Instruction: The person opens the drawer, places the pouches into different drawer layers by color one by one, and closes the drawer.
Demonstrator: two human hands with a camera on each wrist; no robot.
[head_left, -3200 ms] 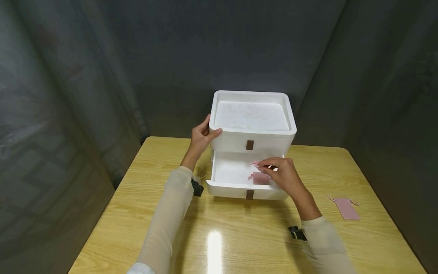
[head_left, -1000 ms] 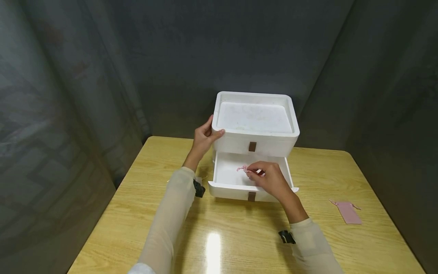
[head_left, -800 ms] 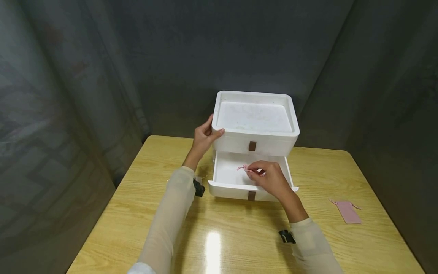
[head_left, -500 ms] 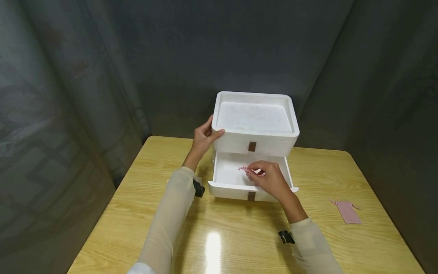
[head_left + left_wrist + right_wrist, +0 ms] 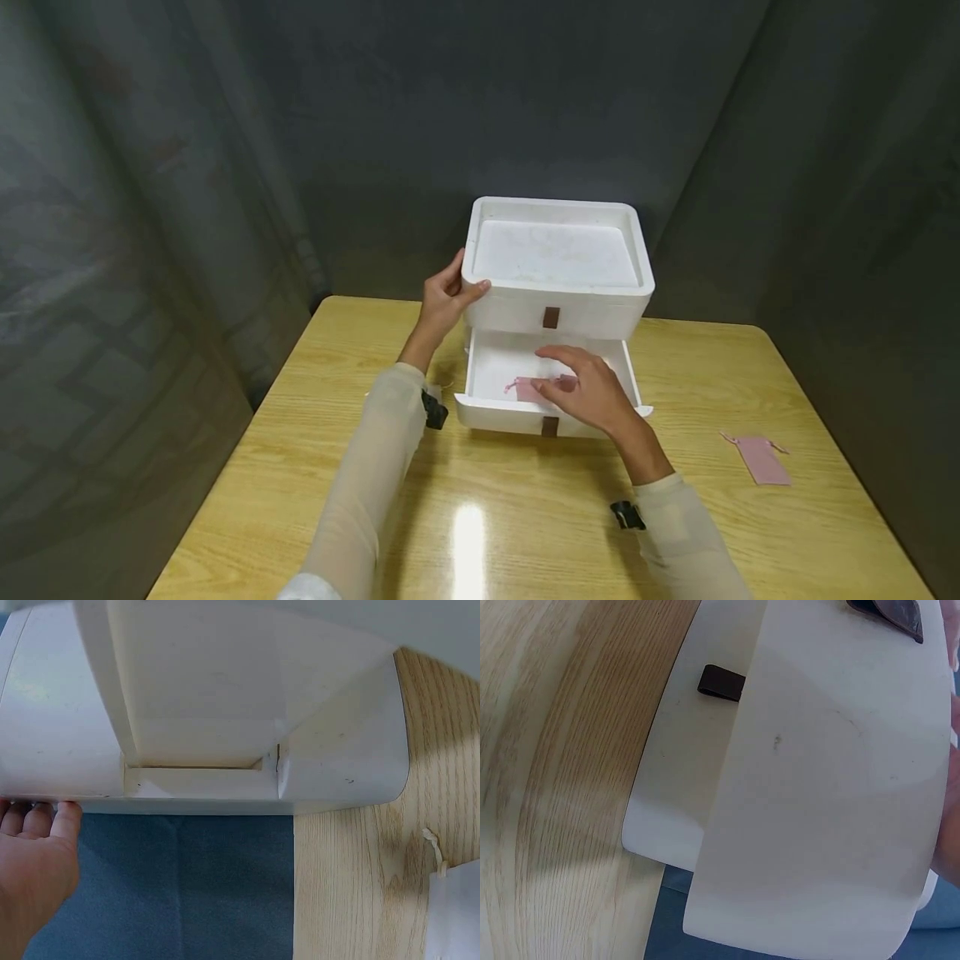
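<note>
Holding: left hand [image 5: 444,297] grips the upper left corner of the white two-drawer plastic storage box [image 5: 557,292], thumb on the top rim, fingers round the side.
Right hand: right hand [image 5: 588,390] hovers over the pulled-out lower drawer [image 5: 491,408], fingers spread and relaxed, gripping nothing.
Contents: small pink drawstring cloth pouch [image 5: 529,388] lies flat on the drawer floor, just left of the right hand's fingertips.
Head view only: second pink pouch [image 5: 759,457] on the yellow wooden tabletop [image 5: 525,517], well apart to the right.
Left wrist view only: box's rear side [image 5: 225,750] and fingertips [image 5: 45,817] against its lower edge.
Right wrist view only: both brown drawer pull tabs [image 5: 721,682].
Room: drawer front stands clear of the tabletop's near edge; bare wood either side.
Change: pouch was pinched by its cord half a second ago; now released and lying in the drawer.
</note>
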